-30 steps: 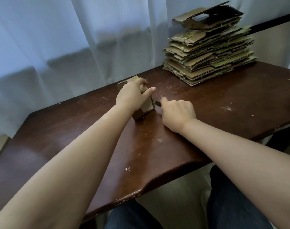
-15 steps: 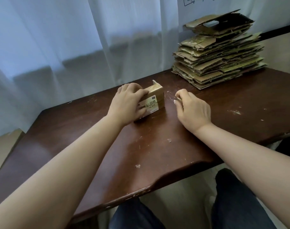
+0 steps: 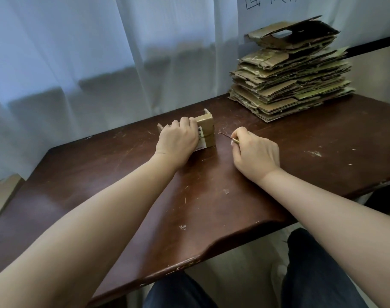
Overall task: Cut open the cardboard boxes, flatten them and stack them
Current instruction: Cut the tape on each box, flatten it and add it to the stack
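Under the left hand [image 3: 178, 141], a small brown cardboard box [image 3: 206, 132] with a white printed label stands on the dark brown wooden surface [image 3: 211, 196], one short flap sticking up at its far corner. The left hand lies over the box's near side with its fingers curled across the top, clamping it down against the surface. Just to the right of the box, apart from it, the right hand [image 3: 255, 151] rests on the surface, its fingers closed around a thin metal blade [image 3: 226, 136]; the blade's tip points toward the box's right side without touching it, and most of its handle is hidden inside the hand. Well beyond the right hand, at the far right of the surface, sits a tall stack of flattened brown cardboard sheets [image 3: 289, 85], its uppermost piece lifted and bent, with a cut-out opening in it. Small scraps and fibres of cardboard lie scattered over the surface around both hands. Behind the far edge hangs a sheer white curtain [image 3: 100, 52]. Below the near edge, the person's legs in dark blue trousers [image 3: 311, 274] show.
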### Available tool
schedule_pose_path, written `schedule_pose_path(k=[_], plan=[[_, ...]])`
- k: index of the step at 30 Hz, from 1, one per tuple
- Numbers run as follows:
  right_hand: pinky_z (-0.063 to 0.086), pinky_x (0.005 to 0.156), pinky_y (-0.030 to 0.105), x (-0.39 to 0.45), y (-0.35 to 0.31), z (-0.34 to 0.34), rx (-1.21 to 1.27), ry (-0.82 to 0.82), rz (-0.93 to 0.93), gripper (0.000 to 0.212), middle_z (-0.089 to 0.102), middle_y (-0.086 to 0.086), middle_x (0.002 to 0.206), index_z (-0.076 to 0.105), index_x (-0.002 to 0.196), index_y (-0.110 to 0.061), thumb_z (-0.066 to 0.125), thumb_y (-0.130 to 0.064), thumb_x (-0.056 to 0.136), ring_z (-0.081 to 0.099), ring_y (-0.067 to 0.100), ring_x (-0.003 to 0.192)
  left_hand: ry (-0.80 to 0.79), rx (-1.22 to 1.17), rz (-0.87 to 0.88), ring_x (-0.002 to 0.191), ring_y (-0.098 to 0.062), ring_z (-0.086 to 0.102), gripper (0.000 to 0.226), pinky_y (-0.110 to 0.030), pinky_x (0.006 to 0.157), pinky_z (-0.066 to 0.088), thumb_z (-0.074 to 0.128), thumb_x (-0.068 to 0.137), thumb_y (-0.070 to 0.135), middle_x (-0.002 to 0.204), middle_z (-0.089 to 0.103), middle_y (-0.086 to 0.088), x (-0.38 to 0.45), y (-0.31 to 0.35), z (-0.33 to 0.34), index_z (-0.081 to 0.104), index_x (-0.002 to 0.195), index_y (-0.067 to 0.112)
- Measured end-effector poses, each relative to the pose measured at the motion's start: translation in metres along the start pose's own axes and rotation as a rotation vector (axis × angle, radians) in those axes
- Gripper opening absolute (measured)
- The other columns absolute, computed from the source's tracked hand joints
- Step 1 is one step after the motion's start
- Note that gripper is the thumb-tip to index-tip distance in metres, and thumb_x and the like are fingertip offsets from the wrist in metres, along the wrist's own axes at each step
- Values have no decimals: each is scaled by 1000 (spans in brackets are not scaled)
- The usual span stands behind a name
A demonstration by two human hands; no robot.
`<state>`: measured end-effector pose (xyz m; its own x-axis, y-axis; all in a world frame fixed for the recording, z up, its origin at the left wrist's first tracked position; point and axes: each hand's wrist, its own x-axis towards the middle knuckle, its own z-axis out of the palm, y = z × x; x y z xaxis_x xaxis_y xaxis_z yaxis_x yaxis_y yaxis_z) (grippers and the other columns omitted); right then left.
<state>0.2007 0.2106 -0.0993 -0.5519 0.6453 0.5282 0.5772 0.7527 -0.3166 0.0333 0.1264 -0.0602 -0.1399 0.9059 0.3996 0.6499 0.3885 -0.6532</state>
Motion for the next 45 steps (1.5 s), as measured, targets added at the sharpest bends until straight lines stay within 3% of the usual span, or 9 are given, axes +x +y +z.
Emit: schedule_pose_path(k=[5, 9, 12, 15, 18, 22, 30, 36, 45], plan=[[33, 62, 31, 2, 2, -2, 86, 36, 20, 23, 66, 4, 101, 52, 114, -17, 50, -31, 96, 63, 33, 90, 23, -92, 100, 107, -28, 65, 32, -34, 68, 50, 40, 95, 10, 121, 63, -12, 1, -5, -5, 50, 125, 3], [42, 69, 34, 11, -12, -2, 220, 10, 59, 40, 66, 3, 102, 48, 116, -19, 63, -43, 88, 63, 33, 94, 65, -378, 2, 88, -30, 66, 34, -35, 62, 43, 43, 91, 16, 102, 69, -7, -4, -22, -3, 50, 124, 10], [39, 66, 32, 19, -24, 0, 229, -1, 73, 34, 67, 2, 96, 51, 106, -20, 64, -45, 86, 63, 31, 90, 115, -751, -88, 91, -30, 65, 33, -34, 74, 42, 51, 91, 17, 106, 71, -4, -10, -38, 0, 51, 124, 13], [41, 63, 32, 21, -26, 7, 196, 31, -64, 14, 67, 4, 89, 64, 97, -19, 61, -30, 89, 62, 31, 88, 83, -1024, -165, 99, -22, 63, 32, -29, 79, 41, 61, 93, 26, 107, 69, 0, -9, -52, 5, 49, 120, 16], [51, 67, 37, 21, -25, 19, 223, 15, -247, 21, 61, 3, 106, 70, 108, -17, 58, -19, 91, 58, 27, 96, -10, -1152, -225, 93, -18, 60, 31, -32, 80, 45, 61, 92, 37, 102, 65, 3, -4, -58, 11, 48, 117, 24], [50, 80, 39, 25, -29, 27, 184, -183, -289, 36, 48, -13, 132, 53, 132, -34, 47, -25, 98, 55, 20, 110, 19, -1122, -222, 86, -17, 57, 23, -30, 74, 42, 59, 93, 36, 96, 60, 9, 0, -56, 13, 54, 111, 24], [44, 68, 29, 12, -31, 16, 15, -294, -290, 24, 54, -8, 106, 70, 103, -31, 49, -39, 93, 61, 28, 90, 119, -1023, -232, 75, -16, 56, 15, -29, 69, 40, 64, 90, 32, 75, 59, 13, -9, -45, 15, 62, 98, 20], [33, 71, 26, 17, -25, 13, 279, -98, 115, 16, 60, -10, 102, 62, 102, -27, 61, -37, 89, 58, 18, 98, 189, -1108, -427, 80, -19, 56, 27, -33, 72, 46, 79, 70, 10, 79, 57, 9, -8, -17, 13, 57, 86, 17], [36, 75, 32, 43, -49, 18, 317, 7, 326, 76, 51, -3, 124, 35, 129, -25, 71, -60, 72, 59, 26, 107, 182, -1155, -393, 74, -13, 52, 26, -19, 65, 40, 66, 70, 5, 78, 56, 3, -6, -19, 16, 54, 87, 20]])
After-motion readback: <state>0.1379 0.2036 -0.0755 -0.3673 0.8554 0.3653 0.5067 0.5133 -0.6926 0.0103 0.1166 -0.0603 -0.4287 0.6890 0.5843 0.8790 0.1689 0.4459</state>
